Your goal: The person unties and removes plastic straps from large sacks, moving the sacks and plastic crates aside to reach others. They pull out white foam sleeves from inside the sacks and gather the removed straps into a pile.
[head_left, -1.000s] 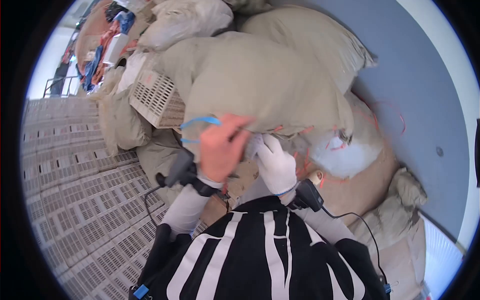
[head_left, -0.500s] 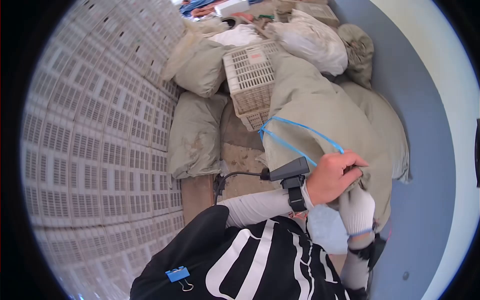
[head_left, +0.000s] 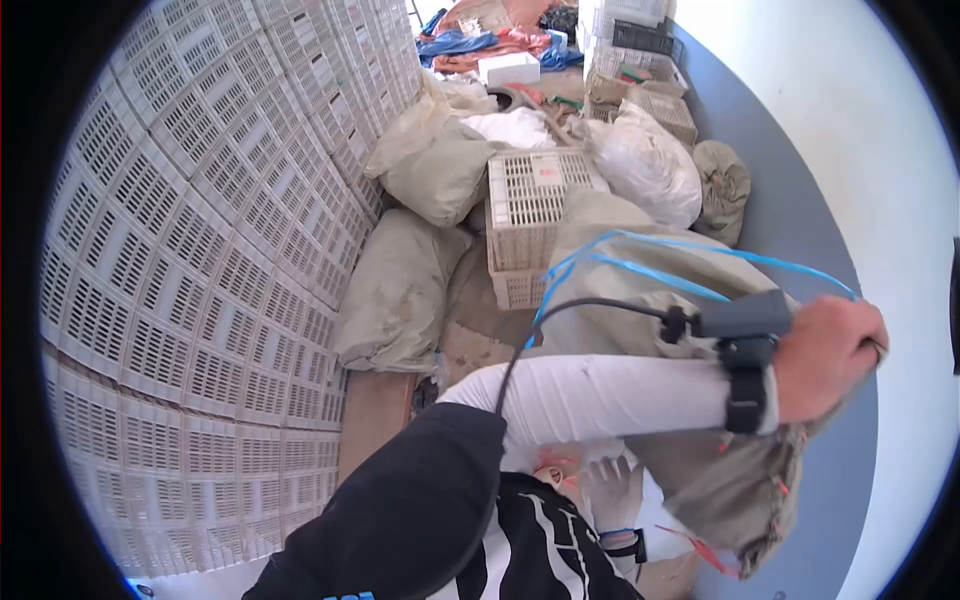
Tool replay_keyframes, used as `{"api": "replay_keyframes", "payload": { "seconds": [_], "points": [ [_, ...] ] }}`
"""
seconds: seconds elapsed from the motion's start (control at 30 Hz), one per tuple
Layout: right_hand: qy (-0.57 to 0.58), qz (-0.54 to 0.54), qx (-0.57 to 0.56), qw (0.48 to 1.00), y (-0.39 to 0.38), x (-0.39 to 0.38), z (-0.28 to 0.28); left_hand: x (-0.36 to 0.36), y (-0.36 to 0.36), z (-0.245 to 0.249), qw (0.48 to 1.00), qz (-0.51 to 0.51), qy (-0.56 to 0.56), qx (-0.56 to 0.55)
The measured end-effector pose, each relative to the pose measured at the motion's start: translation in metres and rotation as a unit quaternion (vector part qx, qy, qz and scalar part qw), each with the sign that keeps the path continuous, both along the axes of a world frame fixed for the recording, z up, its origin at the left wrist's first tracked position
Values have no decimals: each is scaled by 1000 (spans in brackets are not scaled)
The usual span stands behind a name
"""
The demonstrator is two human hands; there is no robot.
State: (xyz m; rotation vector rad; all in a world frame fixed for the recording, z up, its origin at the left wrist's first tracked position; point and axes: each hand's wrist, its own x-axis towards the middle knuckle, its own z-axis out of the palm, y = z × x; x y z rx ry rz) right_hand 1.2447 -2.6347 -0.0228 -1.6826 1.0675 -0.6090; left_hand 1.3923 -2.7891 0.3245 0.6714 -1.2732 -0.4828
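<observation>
My left hand [head_left: 830,355], bare and with a black device strapped to its wrist, is stretched far to the right. Its fingers are closed on the edge of a large olive-grey sack [head_left: 730,470]. A blue strap [head_left: 690,243] runs across the sack and up to this hand. Below my left forearm, my right hand [head_left: 612,492] in a whitish glove shows its fingers apart, holding nothing, close to the sack's lower left side. Red string [head_left: 710,550] hangs at the sack's lower end.
Stacked white slatted crates [head_left: 230,300] form a wall at the left. A filled sack [head_left: 405,290] lies beside them. Two stacked crates [head_left: 540,205] stand in the middle, with a white bag [head_left: 650,165] behind. A grey-and-white wall [head_left: 840,200] borders the right.
My left hand has moved right, pulling the sack's edge and blue strap along. My right hand has come off the sack and moved left, its fingers opened. The view has shifted.
</observation>
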Motion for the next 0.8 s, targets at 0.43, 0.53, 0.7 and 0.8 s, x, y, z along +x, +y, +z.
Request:
{"api": "replay_keyframes", "payload": {
  "seconds": [0.43, 0.53, 0.7, 0.8],
  "points": [
    [-41, -39, -199, 978, -233, 248, 170, 88, 6, 33, 988, -142, 46, -40],
    [-41, -19, -283, 958, -293, 371, 218, 200, -14, 30, 990, -128, -7, -56],
    [-41, 40, -435, 899, -408, 621, 283, 470, -43, 57, 974, 89, -156, -135],
    [-22, 83, -500, 862, -470, 748, 253, 645, -32, 44, 913, 309, -225, -139]
  ]
}}
